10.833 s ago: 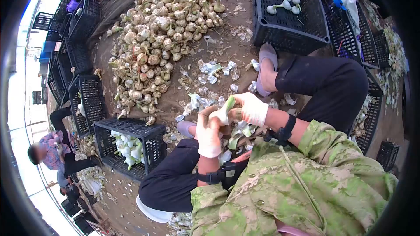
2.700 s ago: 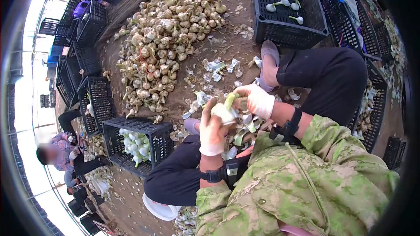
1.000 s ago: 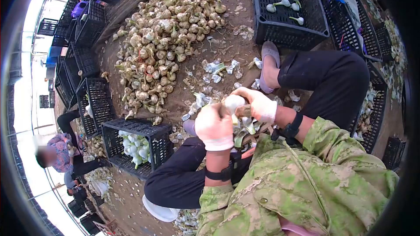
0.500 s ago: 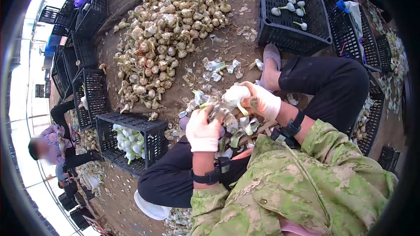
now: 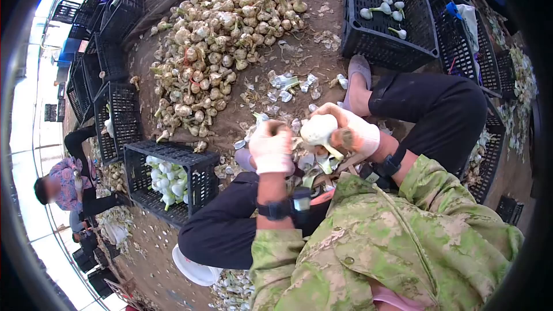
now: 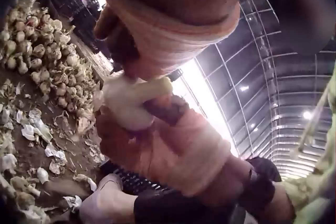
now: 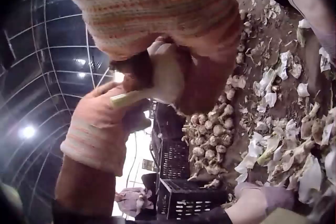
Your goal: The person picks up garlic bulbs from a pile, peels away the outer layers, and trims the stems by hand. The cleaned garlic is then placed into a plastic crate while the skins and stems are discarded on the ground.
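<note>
A white garlic bulb (image 5: 318, 129) with a short green stem sits in my gloved right hand (image 5: 352, 131), its fingers and thumb curled round it. In the left wrist view the bulb (image 6: 123, 100) rests against the right palm (image 6: 173, 153), stem pointing sideways; the right wrist view shows the bulb (image 7: 169, 71) under the right hand (image 7: 168, 19). My gloved left hand (image 5: 273, 148) is raised just left of the bulb, fingers bent and blurred, apart from it in the head view. Whether it holds anything cannot be told. Peeled bulbs (image 5: 398, 33) lie in the upper right crate.
A heap of unpeeled garlic (image 5: 216, 52) lies on the ground ahead. A black crate (image 5: 201, 187) of white bulbs stands at left, another crate (image 5: 391, 52) at upper right. Loose skins (image 5: 282, 83) litter the ground between. A seated person (image 5: 69, 184) is at far left.
The left hand moved from the bulb down and left, then slightly up. The right hand keeps the bulb, shifted slightly right, its stem pointing down. Since the oldest frame, another bulb lies in the upper right crate.
</note>
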The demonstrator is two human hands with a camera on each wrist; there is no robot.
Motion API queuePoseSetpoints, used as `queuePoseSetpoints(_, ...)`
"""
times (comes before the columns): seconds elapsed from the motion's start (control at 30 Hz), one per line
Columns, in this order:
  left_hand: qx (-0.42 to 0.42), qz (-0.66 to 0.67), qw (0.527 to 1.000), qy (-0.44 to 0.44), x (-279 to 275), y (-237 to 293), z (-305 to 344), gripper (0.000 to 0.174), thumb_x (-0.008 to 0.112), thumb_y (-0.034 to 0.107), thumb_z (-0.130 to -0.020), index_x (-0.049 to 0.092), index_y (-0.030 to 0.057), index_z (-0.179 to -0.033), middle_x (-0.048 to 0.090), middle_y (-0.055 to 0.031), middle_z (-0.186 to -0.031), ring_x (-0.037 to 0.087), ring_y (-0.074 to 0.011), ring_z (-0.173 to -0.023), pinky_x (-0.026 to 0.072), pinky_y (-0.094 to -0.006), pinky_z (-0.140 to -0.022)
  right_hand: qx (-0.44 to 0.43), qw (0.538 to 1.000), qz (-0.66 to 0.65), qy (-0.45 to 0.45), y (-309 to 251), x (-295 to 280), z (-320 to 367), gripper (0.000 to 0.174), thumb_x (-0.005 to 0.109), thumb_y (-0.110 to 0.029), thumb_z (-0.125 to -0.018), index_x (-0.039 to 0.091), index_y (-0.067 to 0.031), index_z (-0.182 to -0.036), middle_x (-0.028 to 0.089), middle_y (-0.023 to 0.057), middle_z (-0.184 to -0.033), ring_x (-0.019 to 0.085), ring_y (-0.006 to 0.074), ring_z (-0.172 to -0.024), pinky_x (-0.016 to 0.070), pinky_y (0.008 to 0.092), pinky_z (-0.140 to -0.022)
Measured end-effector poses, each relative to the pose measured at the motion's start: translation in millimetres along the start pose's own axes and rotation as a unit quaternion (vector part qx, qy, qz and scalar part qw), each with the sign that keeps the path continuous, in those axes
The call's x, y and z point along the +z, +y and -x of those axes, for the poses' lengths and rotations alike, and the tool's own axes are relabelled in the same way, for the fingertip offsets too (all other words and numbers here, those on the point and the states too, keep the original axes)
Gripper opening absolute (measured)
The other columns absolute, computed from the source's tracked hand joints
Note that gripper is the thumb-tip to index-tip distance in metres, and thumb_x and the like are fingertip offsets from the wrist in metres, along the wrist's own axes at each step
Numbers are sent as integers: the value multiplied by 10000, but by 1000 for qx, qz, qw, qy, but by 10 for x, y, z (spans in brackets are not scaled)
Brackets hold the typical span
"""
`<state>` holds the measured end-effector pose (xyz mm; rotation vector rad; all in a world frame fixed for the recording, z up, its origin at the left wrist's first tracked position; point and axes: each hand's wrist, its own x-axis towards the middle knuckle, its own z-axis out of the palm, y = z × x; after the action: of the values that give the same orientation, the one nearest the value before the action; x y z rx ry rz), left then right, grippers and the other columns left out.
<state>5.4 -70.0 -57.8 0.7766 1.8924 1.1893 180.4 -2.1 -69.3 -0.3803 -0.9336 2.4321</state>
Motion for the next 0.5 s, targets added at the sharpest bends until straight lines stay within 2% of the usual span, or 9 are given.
queuePoseSetpoints(0.07,-124,65,990,-20,-147,-227,-77,119,630,75,-754,620,-20,-824,596,-18,-689,510,-80,-586,425,-223,-539,-13,1000,-18,-10,19,-42,-29,635,742,-283,-710,372,-57,-1174,490,113,-1133,529,211,-1007,485,352,-801)
queuePoseSetpoints(0.1,-126,96,987,-38,-202,-341,-57,181,631,80,-767,609,-34,-906,607,-46,-778,531,-91,-648,448,-223,-597,-27,999,-41,-14,36,-47,-31,653,739,-295,-710,361,-62,-1190,474,121,-1161,528,228,-1026,488,372,-812)
queuePoseSetpoints(0.17,9,57,998,-8,-137,-177,68,262,647,79,-766,584,-47,-987,601,-71,-888,547,-107,-752,466,-237,-677,-2,999,-17,36,-11,-36,-31,636,724,-270,-733,356,-61,-1207,495,102,-1120,540,191,-962,489,334,-770)
queuePoseSetpoints(0.2,29,79,996,-25,-118,-21,194,348,678,71,-740,561,-45,-1047,589,-80,-939,546,-119,-831,470,-251,-731,28,997,45,54,19,-87,-32,613,711,-245,-745,356,-59,-1209,507,88,-1083,536,166,-921,482,309,-744)
queuePoseSetpoints(0.23,124,-45,991,-8,-69,104,254,379,715,63,-678,583,-10,-1025,604,-84,-895,571,-160,-824,477,-276,-714,60,990,106,72,47,-109,-17,590,697,-219,-757,356,-56,-1211,519,74,-1045,531,142,-880,474,284,-717)
queuePoseSetpoints(0.3,360,-281,890,6,20,368,301,362,713,61,-641,607,31,-986,604,-106,-866,588,-228,-783,479,-303,-689,44,984,159,67,24,-20,-55,547,675,-176,-763,371,-49,-1199,528,48,-973,508,103,-814,451,247,-679)
queuePoseSetpoints(0.33,361,-295,884,36,88,363,335,293,695,61,-639,620,47,-922,603,-112,-843,586,-282,-745,476,-331,-662,35,981,176,74,22,-13,-59,529,673,-164,-762,384,-48,-1188,529,45,-963,509,99,-812,452,247,-681)
queuePoseSetpoints(0.43,374,-365,851,53,160,386,377,194,664,39,-663,618,45,-851,607,-104,-795,592,-275,-704,474,-347,-635,61,974,191,104,-1,26,-21,492,675,-143,-753,415,-48,-1159,528,38,-954,512,97,-808,451,244,-692)
queuePoseSetpoints(0.5,363,-339,867,47,151,377,336,178,651,25,-666,618,46,-839,605,-111,-791,589,-281,-692,473,-342,-625,66,984,138,91,25,22,-8,483,679,-141,-745,425,-49,-1145,527,36,-950,516,99,-815,451,244,-695)
